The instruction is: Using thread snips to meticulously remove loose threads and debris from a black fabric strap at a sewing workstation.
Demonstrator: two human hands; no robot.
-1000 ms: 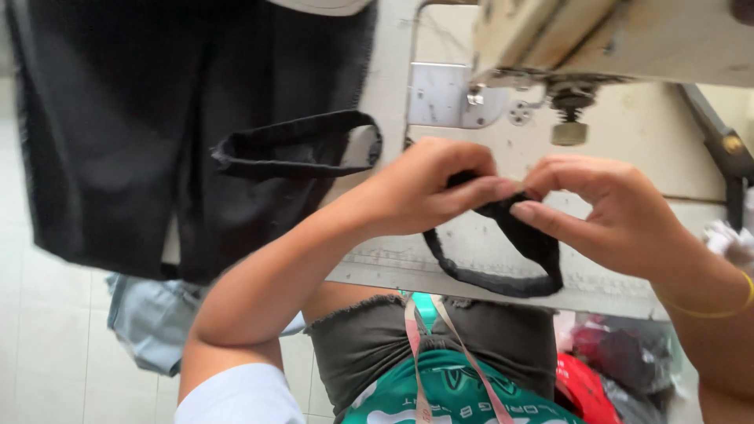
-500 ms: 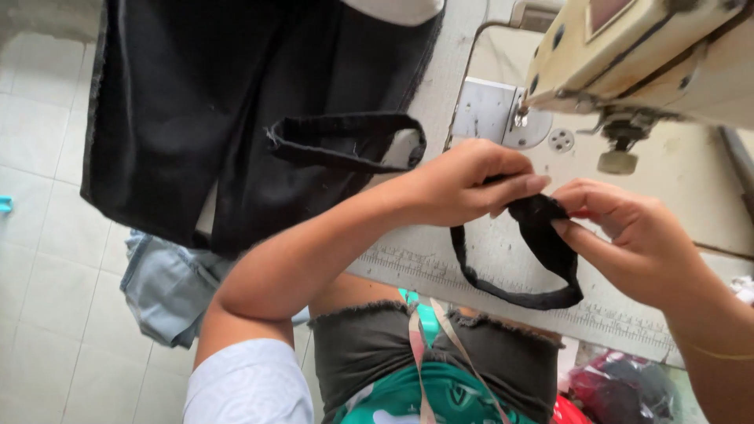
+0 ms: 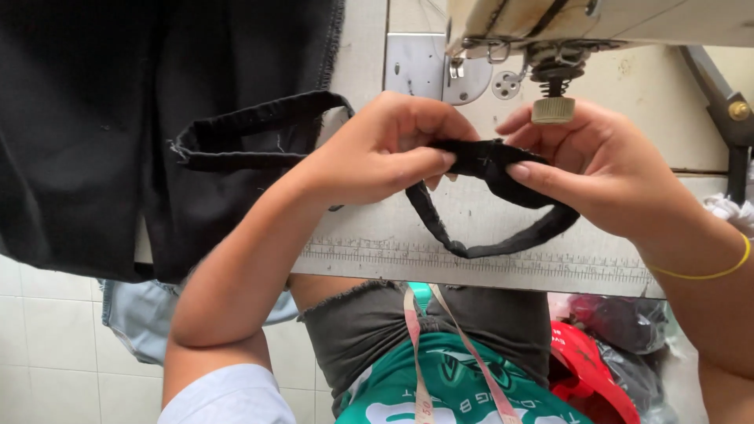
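Change: your view has swung since half a second ago; the sewing machine head (image 3: pixel 597 31) now sits straight above your hands rather than off to the upper right, and less floor shows at the left.
Strap: the black fabric strap (image 3: pixel 491 161) stays stretched between both hands, its slack loop hanging down over the ruler strip (image 3: pixel 471 259) on the bench edge.
Left hand: your left hand (image 3: pixel 385 153) has thumb and fingers pressed together, pinching one end of the strap.
Right hand: your right hand (image 3: pixel 605 169) pinches the other end, forefinger laid along the top.
Bench: the pale bench (image 3: pixel 369 228) carries a large black cloth (image 3: pixel 118 118) draped over its left side, with a second black band (image 3: pixel 251 133) lying on it.
Room: white floor tiles (image 3: pixel 47 338) lie below left.
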